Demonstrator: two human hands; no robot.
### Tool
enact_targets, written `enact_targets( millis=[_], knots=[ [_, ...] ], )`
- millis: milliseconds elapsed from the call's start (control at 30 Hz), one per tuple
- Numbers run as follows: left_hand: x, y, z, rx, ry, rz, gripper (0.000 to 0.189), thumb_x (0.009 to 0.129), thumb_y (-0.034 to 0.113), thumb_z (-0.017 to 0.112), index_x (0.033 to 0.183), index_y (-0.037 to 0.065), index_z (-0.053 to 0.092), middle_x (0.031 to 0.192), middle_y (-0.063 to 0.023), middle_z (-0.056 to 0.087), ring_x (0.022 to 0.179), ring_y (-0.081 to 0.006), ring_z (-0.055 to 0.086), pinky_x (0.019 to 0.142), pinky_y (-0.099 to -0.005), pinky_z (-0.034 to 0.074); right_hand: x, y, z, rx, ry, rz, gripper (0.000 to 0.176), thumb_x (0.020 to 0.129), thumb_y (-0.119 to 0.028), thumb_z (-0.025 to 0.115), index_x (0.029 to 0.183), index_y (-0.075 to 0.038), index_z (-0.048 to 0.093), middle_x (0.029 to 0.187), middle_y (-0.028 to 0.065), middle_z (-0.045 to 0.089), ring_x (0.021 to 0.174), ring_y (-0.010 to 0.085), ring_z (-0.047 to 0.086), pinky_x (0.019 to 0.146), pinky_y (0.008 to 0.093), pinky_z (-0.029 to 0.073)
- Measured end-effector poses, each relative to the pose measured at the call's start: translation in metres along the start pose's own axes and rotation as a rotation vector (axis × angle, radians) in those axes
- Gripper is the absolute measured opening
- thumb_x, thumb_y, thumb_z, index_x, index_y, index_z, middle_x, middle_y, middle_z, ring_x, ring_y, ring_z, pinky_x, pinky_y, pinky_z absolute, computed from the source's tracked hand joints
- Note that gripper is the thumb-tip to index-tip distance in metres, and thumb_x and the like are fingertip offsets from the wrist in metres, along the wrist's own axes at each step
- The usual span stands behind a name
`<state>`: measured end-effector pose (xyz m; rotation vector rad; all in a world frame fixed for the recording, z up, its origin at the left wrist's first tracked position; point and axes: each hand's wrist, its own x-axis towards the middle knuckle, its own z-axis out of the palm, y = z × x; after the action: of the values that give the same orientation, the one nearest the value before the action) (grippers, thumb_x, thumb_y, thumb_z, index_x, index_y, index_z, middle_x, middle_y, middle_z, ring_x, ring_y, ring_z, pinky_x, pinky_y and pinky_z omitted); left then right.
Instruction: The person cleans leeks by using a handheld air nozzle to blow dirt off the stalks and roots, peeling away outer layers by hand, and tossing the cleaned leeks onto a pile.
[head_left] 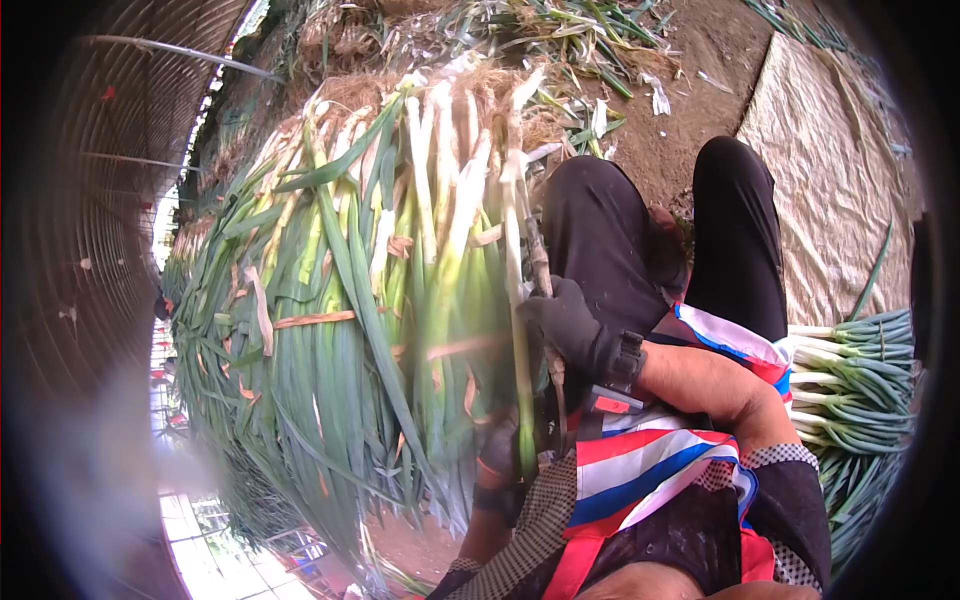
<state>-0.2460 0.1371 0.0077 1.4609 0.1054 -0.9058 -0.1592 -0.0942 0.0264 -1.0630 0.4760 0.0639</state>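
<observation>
My right hand (578, 322), in a dark glove with a watch at the wrist, is closed around a long thin brownish rod (541, 262). Its fingertips touch or nearly touch a single green onion (514, 235) with a white stem, which runs alongside the rod. Lower down, my left hand (503, 452), also dark-gloved, is beside the onion's green end; its fingers are blurred and partly hidden. Left of both hands lies a large heap of green onions (340, 370), roots toward the top, leaves toward the bottom, some bound with brownish bands.
My bent knees (735, 215) in dark trousers are right of the heap. Beyond them a beige sheet (825, 180) covers soil. Cleaner green onions (850, 385) lie at the right. Loose leaves and roots (600, 40) litter the ground at the top. A curved ribbed wall (110, 230) stands left.
</observation>
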Motion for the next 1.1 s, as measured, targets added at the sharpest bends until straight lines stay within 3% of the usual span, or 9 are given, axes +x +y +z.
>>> enact_targets(
  millis=[333, 400, 467, 567, 667, 767, 867, 967, 1100],
  knots=[
    [0.069, 0.008, -0.008, 0.123, 0.047, 0.26, 0.03, 0.096, 0.021, 0.044, 0.117, 0.002, 0.051, 0.101, -0.0095, 0.058, 0.086, -0.0174, 0.06, 0.071, -0.0283, 0.049, -0.012, -0.004, 0.007, 0.003, 0.125, -0.129, 0.013, 0.073, -0.007, 0.062, 0.082, 0.001, 0.058, 0.067, 0.0028, 0.056, 0.059, 0.0111, 0.052, 0.054, 0.0264, 0.042],
    [0.099, 0.026, -0.004, 0.753, 0.101, 0.374, 0.03, 0.092, 0.019, 0.048, 0.116, 0.003, 0.053, 0.102, -0.01, 0.059, 0.087, -0.0197, 0.061, 0.072, -0.0308, 0.049, -0.013, -0.005, 0.01, 0.025, 0.124, -0.105, 0.013, 0.073, -0.006, 0.062, 0.084, 0.001, 0.058, 0.068, 0.003, 0.057, 0.06, 0.0106, 0.052, 0.054, 0.0256, 0.043],
    [0.107, 0.072, 0.033, 1.804, 0.265, 0.398, 0.035, 0.085, 0.019, 0.056, 0.116, 0.005, 0.056, 0.106, -0.0104, 0.061, 0.09, -0.0244, 0.062, 0.074, -0.0351, 0.05, -0.013, 0.0, 0.01, 0.0, 0.088, -0.106, 0.015, 0.073, -0.005, 0.062, 0.086, 0.001, 0.059, 0.071, 0.0036, 0.058, 0.061, 0.0101, 0.053, 0.055, 0.0248, 0.043],
    [0.131, 0.06, 0.026, 1.275, 0.312, 0.816, 0.033, 0.084, 0.02, 0.057, 0.114, 0.007, 0.058, 0.102, -0.0098, 0.061, 0.082, -0.0246, 0.063, 0.071, -0.035, 0.049, -0.025, -0.001, 0.018, 0.106, 0.018, -0.074, 0.017, 0.074, -0.005, 0.063, 0.089, 0.001, 0.058, 0.072, 0.0038, 0.059, 0.063, 0.0098, 0.054, 0.056, 0.0249, 0.045],
    [0.1, 0.083, 0.031, 1.613, 0.759, 0.603, 0.028, 0.084, 0.023, 0.057, 0.107, 0.007, 0.059, 0.096, -0.01, 0.061, 0.077, -0.0276, 0.062, 0.069, -0.0362, 0.049, -0.045, -0.003, 0.031, 0.137, -0.001, -0.093, 0.019, 0.075, -0.007, 0.064, 0.091, 0.002, 0.057, 0.073, 0.004, 0.059, 0.065, 0.0105, 0.055, 0.058, 0.0254, 0.046],
    [0.06, 0.129, 0.029, 1.545, 1.125, 0.406, 0.036, 0.083, 0.026, 0.056, 0.111, 0.004, 0.055, 0.09, -0.0137, 0.06, 0.084, -0.0348, 0.059, 0.073, -0.04, 0.048, -0.065, 0.02, 0.045, -0.178, -0.185, -0.056, 0.022, 0.074, -0.011, 0.068, 0.088, 0.002, 0.057, 0.072, 0.005, 0.058, 0.066, 0.0118, 0.055, 0.059, 0.0273, 0.046],
    [0.054, 0.146, -0.002, 1.635, 1.079, 0.528, 0.042, 0.079, 0.03, 0.062, 0.111, 0.004, 0.056, 0.096, -0.0193, 0.059, 0.091, -0.0368, 0.058, 0.078, -0.0414, 0.047, -0.075, 0.002, 0.046, -0.48, -0.302, 0.082, 0.029, 0.069, -0.016, 0.073, 0.085, 0.002, 0.057, 0.072, 0.007, 0.059, 0.065, 0.014, 0.055, 0.059, 0.0306, 0.046],
    [0.065, 0.149, -0.027, 1.469, 0.935, 0.288, 0.046, 0.075, 0.031, 0.066, 0.111, 0.005, 0.056, 0.106, -0.0208, 0.058, 0.095, -0.0372, 0.057, 0.081, -0.0441, 0.046, -0.067, 0.013, 0.04, -0.458, -0.256, 0.06, 0.032, 0.069, -0.021, 0.073, 0.086, 0.003, 0.059, 0.073, 0.0114, 0.061, 0.066, 0.0191, 0.059, 0.061, 0.0335, 0.047],
    [0.069, 0.152, -0.037, 1.918, 0.913, 0.774, 0.047, 0.076, 0.03, 0.066, 0.113, 0.004, 0.055, 0.114, -0.0233, 0.056, 0.103, -0.0402, 0.054, 0.084, -0.0464, 0.045, -0.056, 0.017, 0.038, -0.305, -0.126, 0.059, 0.037, 0.068, -0.026, 0.071, 0.087, 0.005, 0.063, 0.077, 0.0191, 0.065, 0.07, 0.0254, 0.066, 0.065, 0.0367, 0.05]
  ],
)
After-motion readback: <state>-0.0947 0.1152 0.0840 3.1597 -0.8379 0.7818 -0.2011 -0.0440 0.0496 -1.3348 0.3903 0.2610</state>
